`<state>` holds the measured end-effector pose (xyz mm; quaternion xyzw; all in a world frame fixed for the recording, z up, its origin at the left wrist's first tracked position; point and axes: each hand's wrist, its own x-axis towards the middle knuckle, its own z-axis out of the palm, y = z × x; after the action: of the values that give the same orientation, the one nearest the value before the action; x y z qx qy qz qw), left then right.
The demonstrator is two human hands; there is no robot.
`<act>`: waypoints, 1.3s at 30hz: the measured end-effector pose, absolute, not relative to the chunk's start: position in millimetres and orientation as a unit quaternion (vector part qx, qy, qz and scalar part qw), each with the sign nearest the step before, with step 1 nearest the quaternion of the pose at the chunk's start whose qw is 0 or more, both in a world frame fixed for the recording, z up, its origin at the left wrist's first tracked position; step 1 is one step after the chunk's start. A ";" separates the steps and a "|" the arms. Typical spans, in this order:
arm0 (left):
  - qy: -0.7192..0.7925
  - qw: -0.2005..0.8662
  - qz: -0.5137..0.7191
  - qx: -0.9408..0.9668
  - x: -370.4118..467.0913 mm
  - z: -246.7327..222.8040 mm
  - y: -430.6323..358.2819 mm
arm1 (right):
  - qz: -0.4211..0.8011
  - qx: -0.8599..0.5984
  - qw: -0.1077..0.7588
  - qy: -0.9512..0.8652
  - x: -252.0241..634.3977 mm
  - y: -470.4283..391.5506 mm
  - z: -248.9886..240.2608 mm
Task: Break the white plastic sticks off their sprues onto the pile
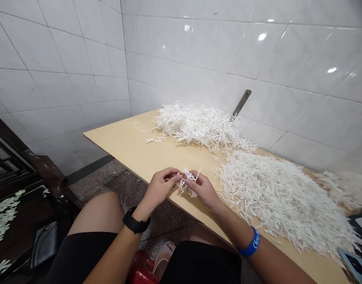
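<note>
Over the table's near edge, my left hand [165,182] and my right hand [202,187] are close together, fingers closed on a small cluster of white branched pieces [189,182]. The cluster sits between the fingertips, with thin sprigs sticking up and down. Behind the hands lies a heap of tangled white branched sprigs [195,124]. A wide heap of small loose white pieces [281,193] spreads to the right of my right hand.
The tan tabletop [124,146] meets tiled walls. A metal strip [241,103] leans behind the far heap. A phone [355,266] lies at the lower right. Dark carved wooden furniture [47,173] stands left, and a red object [142,268] is below, between my legs.
</note>
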<state>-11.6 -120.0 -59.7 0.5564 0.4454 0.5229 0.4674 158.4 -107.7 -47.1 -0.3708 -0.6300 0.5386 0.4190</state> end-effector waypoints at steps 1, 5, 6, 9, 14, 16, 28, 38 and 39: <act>0.442 0.462 0.524 0.563 -11.4 -59.4 -117.9 | 0.548 -0.370 0.400 -0.634 158.1 -107.3 -46.5; 0.438 0.452 0.506 0.589 -9.3 -57.7 -108.9 | 0.547 -0.390 0.381 -0.635 157.7 -105.6 -45.6; 0.441 0.453 0.499 0.593 -8.5 -57.2 -107.3 | 0.543 -0.396 0.387 -0.631 157.8 -105.1 -45.7; 0.464 0.452 0.499 0.575 -6.8 -57.3 -104.4 | 0.553 -0.401 0.386 -0.620 158.7 -103.9 -46.5; 0.494 0.444 0.575 0.477 -12.4 -66.4 -96.2 | 0.581 -0.369 0.370 -0.623 164.6 -106.5 -47.0; 0.513 0.418 0.606 0.441 -14.1 -70.6 -92.7 | 0.579 -0.369 0.384 -0.617 167.6 -107.6 -47.3; 0.473 0.407 0.470 0.624 -2.6 -60.3 -102.5 | 0.512 -0.434 0.436 -0.599 167.0 -95.4 -61.0; 0.538 0.352 0.552 0.531 -9.0 -64.0 -96.6 | 0.480 -0.349 0.349 -0.725 163.9 -106.9 -57.8; 0.539 0.355 0.567 0.512 -9.5 -65.0 -95.6 | 0.485 -0.341 0.342 -0.729 164.0 -107.5 -57.7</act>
<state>-9.5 -95.6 -65.0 0.5121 0.5394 0.5665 0.3548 164.0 -107.5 -57.7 -0.3410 -0.7291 0.4849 0.3420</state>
